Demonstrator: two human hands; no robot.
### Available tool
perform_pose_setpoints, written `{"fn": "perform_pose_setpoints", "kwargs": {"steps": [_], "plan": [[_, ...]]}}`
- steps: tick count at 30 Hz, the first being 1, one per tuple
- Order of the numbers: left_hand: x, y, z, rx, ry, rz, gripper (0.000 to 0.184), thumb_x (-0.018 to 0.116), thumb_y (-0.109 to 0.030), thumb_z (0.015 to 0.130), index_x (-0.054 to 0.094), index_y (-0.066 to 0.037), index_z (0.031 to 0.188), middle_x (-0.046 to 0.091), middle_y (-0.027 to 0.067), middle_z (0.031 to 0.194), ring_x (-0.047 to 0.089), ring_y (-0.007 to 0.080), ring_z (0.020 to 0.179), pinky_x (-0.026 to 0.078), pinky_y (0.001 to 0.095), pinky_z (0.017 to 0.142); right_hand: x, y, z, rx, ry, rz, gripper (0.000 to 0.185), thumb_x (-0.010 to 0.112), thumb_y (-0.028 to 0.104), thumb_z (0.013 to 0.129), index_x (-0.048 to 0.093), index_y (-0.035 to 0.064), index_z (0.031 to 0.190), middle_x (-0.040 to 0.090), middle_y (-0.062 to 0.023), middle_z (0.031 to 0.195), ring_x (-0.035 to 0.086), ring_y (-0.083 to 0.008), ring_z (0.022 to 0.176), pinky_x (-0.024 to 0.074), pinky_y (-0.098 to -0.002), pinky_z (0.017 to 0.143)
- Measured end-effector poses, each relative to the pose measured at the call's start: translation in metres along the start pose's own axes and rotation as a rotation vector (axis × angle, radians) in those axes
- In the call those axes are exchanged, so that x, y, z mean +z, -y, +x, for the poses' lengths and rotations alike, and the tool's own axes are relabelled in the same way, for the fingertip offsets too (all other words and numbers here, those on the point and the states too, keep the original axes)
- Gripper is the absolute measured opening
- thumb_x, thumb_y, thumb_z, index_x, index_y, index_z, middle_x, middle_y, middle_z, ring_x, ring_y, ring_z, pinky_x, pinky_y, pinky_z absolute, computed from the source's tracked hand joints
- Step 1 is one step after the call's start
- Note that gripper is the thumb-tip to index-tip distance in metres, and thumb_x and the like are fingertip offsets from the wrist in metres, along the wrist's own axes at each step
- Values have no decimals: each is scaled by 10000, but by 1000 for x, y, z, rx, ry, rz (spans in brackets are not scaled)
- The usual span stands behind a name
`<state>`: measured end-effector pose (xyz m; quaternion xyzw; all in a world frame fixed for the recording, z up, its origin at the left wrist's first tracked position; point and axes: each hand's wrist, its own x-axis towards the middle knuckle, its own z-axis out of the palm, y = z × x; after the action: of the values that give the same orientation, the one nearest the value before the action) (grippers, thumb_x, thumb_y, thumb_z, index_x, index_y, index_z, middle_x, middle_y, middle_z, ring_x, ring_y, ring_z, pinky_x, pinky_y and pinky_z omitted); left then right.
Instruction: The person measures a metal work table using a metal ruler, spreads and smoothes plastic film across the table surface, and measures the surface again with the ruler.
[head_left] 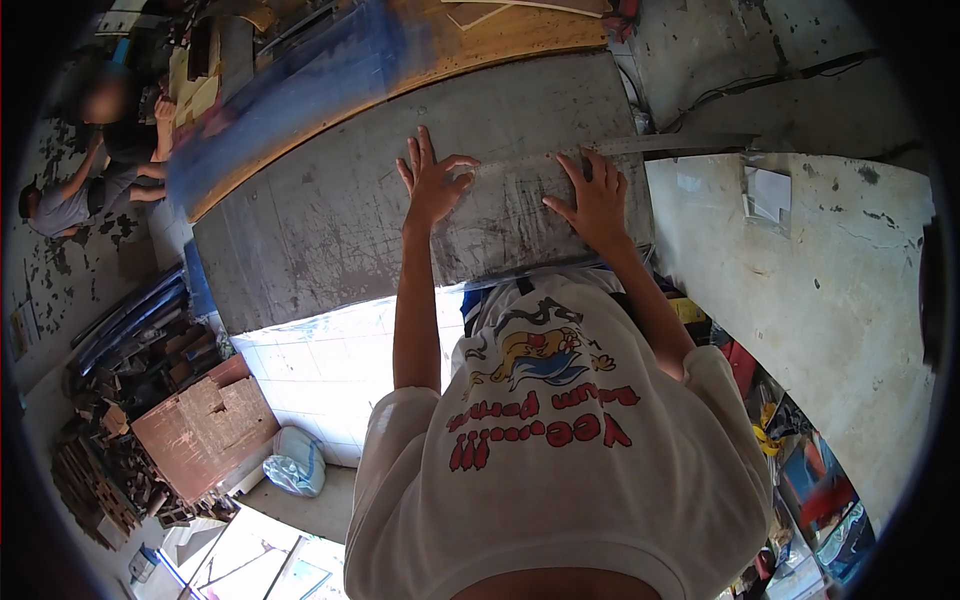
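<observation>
A long, thin grey strip (690,142) runs across the dark, scuffed grey board (330,190) in front of me and sticks out past its right end. My left hand (435,190) is at the strip's left end, thumb and index finger pinched together on it, with the other fingers spread out. To the right, my right hand (598,200) rests palm down on the board, its fingers spread and the fingertips by the strip. What the strip is made of, I cannot make out.
Beyond the board lies a wooden bench (500,45) with a blue-stained part. A pale worn panel (800,260) stands at the right. Wood scraps (100,470), a reddish-brown board (205,430) and a tied plastic bag (295,462) sit lower left. Two people are at the upper left.
</observation>
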<state>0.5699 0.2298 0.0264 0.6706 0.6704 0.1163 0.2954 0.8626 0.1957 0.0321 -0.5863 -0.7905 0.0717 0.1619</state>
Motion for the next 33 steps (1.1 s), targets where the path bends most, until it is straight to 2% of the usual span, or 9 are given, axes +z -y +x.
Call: {"fn": "perform_pose_setpoints", "kwargs": {"steps": [7,16,25,33], "plan": [[0,0,0,-3,0,2,199,699,-353,871,733,-348,1067,-91,92,1640,-141,296,1502,-167,499,1163,3,-5,-2,11,-19,9,733,655,600,812,470,204,1399,414,-111,1371,371,-327,1276,303,-526,1027],[1,1,1,0,-4,4,204,704,-341,866,733,-347,1068,-86,96,1641,-141,304,1502,-165,512,1158,-1,-5,-4,49,-15,-30,765,640,625,820,450,177,1410,367,-179,1387,352,-377,1279,275,-545,1042],[1,0,0,4,-4,-4,204,702,-330,867,733,-347,1068,-88,94,1641,-141,307,1502,-165,517,1157,-1,-11,-4,53,-1,31,808,640,639,808,425,168,1428,398,-159,1372,377,-365,1264,292,-536,1031],[2,1,1,0,-2,0,200,703,-345,867,736,-347,1064,-88,98,1640,-146,305,1500,-168,513,1158,1,-15,-5,26,-18,17,824,651,613,807,420,117,1423,409,-140,1369,383,-348,1256,307,-527,1026]]}}
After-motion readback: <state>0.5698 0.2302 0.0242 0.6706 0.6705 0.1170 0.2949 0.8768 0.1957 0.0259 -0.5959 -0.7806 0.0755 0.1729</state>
